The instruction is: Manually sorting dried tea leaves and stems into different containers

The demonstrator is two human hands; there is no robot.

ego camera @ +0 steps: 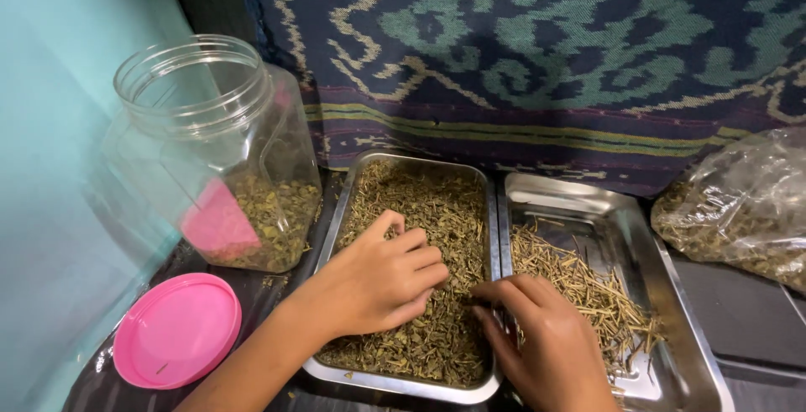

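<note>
A steel tray (pixel 413 162) in the middle holds a bed of dried green-brown leaves and bits (pixel 420 202). My left hand (pixel 378 278) rests palm down on those leaves, fingers curled into them. My right hand (pixel 537 336) reaches in from the lower right, its fingertips pinching at the leaves by the tray's right rim; what it holds is too small to tell. A second steel tray (pixel 613 210) to the right holds a pile of thin pale stalks (pixel 579 286).
An open clear plastic jar (pixel 218 143) with some dried leaves at its bottom stands at the left, its pink lid (pixel 176 328) lying in front. A clear bag of dried leaves (pixel 739 210) sits at the far right. A patterned dark cloth (pixel 546 51) hangs behind.
</note>
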